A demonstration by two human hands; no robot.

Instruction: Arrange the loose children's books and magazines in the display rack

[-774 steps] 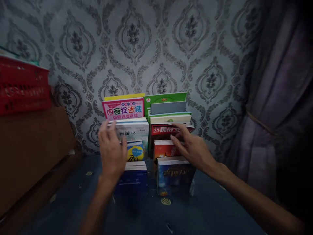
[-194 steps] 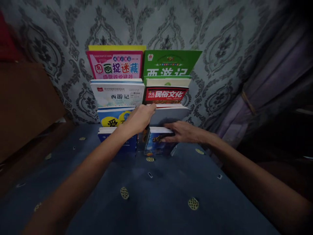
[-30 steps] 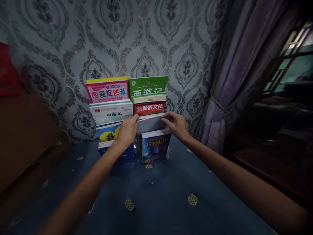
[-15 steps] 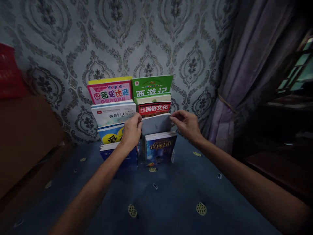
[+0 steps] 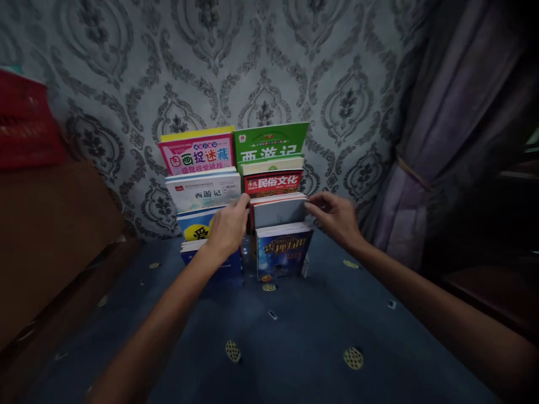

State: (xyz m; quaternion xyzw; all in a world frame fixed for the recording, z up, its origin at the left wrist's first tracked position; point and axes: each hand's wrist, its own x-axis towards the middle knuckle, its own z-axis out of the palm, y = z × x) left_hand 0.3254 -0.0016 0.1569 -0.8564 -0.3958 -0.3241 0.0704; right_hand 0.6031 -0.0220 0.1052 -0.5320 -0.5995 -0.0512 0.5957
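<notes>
A grey-covered book (image 5: 280, 213) stands upright in the right-hand row of books, between a dark blue book (image 5: 283, 252) in front and a red book (image 5: 273, 182) behind. My right hand (image 5: 337, 219) pinches its upper right corner between thumb and fingers. At its upper left edge are the curled fingers of my left hand (image 5: 229, 224); whether they grip or only press there is partly hidden. The left-hand row holds a white book (image 5: 204, 191), a blue and yellow book (image 5: 189, 224) partly behind my left hand, and a pink book (image 5: 197, 154).
A green book (image 5: 272, 140) stands at the back of the right row, near the patterned wall (image 5: 261, 56). The table wears a dark blue cloth (image 5: 311, 336). At left are a cardboard box (image 5: 54, 241) and a red bag (image 5: 25, 123); a purple curtain (image 5: 429, 140) hangs right.
The grey book sits slightly lower among the others, and white and reddish page edges now show just behind its top. Both hands stay at its sides. The view has turned slightly left.
</notes>
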